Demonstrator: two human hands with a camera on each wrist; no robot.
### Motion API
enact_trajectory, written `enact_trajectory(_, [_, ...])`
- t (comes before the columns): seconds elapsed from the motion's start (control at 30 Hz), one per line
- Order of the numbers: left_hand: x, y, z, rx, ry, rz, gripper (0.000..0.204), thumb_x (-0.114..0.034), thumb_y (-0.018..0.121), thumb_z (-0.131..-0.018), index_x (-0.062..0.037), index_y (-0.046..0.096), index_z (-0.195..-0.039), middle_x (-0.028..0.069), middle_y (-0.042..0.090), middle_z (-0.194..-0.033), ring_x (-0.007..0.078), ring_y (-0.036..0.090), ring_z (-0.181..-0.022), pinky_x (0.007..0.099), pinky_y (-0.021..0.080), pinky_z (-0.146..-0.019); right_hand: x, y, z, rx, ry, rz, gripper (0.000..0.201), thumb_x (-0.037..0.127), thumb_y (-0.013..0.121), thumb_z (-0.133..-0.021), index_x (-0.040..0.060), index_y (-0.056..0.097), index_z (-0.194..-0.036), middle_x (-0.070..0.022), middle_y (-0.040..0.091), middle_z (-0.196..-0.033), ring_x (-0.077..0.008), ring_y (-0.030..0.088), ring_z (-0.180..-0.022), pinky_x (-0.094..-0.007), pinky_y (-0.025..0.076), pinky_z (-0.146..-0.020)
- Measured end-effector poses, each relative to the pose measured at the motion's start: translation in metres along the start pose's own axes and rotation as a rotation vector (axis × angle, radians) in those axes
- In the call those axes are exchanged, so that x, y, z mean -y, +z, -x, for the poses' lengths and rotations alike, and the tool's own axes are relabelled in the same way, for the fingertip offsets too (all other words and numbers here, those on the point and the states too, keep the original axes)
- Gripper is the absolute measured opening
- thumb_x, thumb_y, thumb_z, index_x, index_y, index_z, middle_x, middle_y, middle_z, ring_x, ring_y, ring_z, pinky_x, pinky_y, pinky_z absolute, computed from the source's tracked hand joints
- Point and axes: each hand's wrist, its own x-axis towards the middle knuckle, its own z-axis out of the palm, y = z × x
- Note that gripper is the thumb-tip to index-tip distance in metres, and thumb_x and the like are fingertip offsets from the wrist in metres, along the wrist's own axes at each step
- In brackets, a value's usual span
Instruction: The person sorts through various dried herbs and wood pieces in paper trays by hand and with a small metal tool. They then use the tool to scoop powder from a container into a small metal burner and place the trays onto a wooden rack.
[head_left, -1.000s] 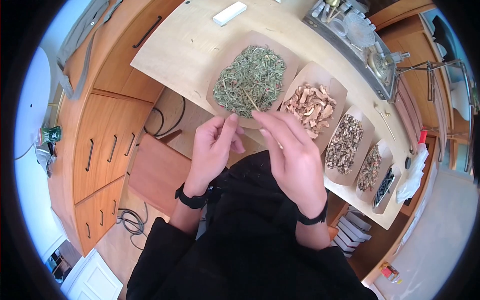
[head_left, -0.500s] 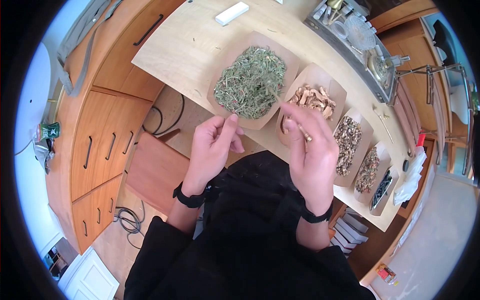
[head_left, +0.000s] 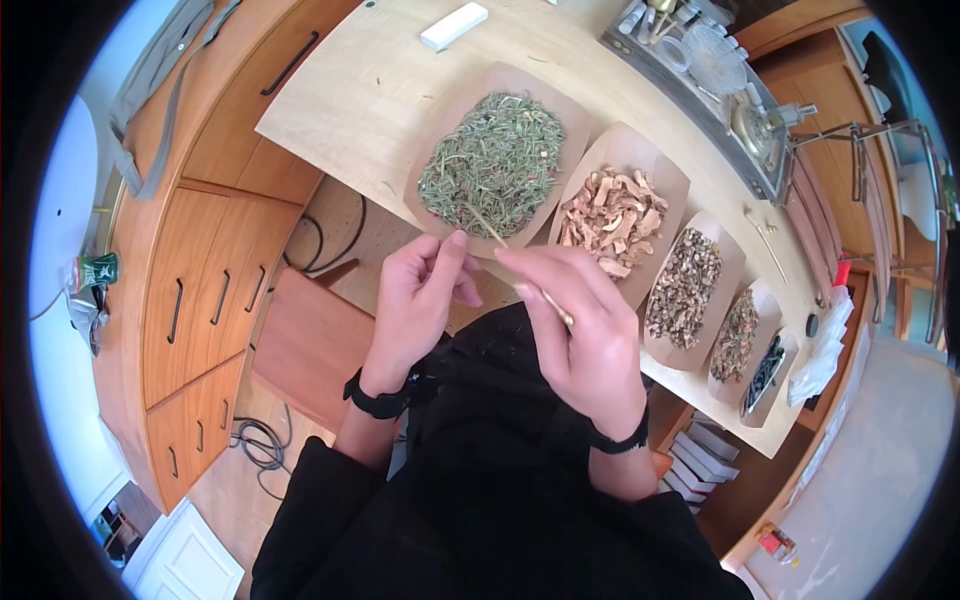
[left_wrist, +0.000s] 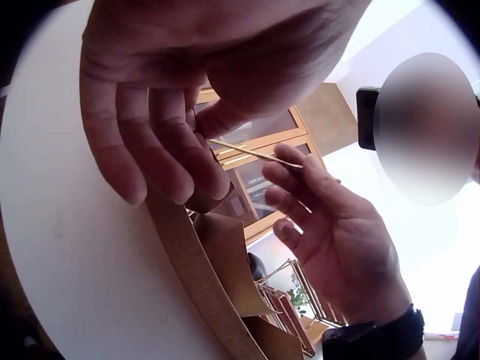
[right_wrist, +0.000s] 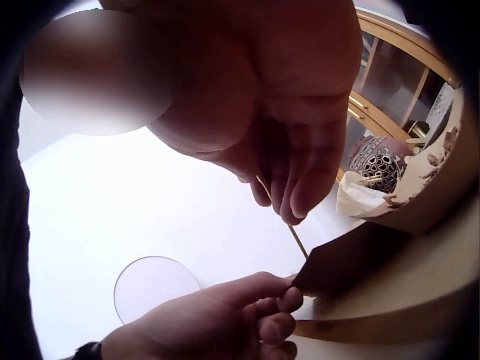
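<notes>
The right hand [head_left: 588, 340] pinches a thin golden stick [head_left: 488, 227], its far tip over dried green sprigs [head_left: 495, 150] and its knobbed end showing between thumb and forefinger. The sprigs fill a cardboard tray [head_left: 576, 125] on a pale wooden table [head_left: 345, 110]. At the tray's 7 o'clock, the left hand [head_left: 418, 300] pinches its near edge between thumb and forefinger, the other fingers bent. Just beside it, at 4 o'clock, is a tray of tan slices [head_left: 615, 215]; farther that way lie trays of brown pieces [head_left: 685, 290], mixed bits [head_left: 735, 340] and dark strips [head_left: 763, 378]. Between 11 and 12 o'clock, near the sprigs, rests a white block [head_left: 454, 26].
</notes>
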Motion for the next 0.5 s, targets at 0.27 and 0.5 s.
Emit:
enact_trajectory(0.27, [-0.003,-0.001,0.001,0.009,-0.008,-0.002,0.036,-0.027,0.055,-0.107,0.0013,0.063,-0.086,0.0044,0.063,-0.063,0.0086,0.062,-0.057,0.0224,0.05,-0.057,-0.017,-0.007,-0.01,-0.227,0.173,0.083,0.024,0.0,0.062,-0.095,0.0018,0.068,-0.118,-0.017,0.067,-0.106,-0.033,0.069,-0.094,-0.0371,0.055,-0.082])
enact_trajectory(0.5, [-0.004,0.0,0.001,-0.008,0.001,-0.018,0.036,-0.028,0.056,-0.106,0.0012,0.063,-0.086,0.0042,0.063,-0.063,0.0087,0.062,-0.057,0.0225,0.049,-0.057,-0.008,-0.011,-0.003,-0.15,0.098,0.128,0.023,-0.002,0.063,-0.094,0.002,0.069,-0.116,-0.0163,0.068,-0.105,-0.031,0.07,-0.089,-0.0368,0.056,-0.078])
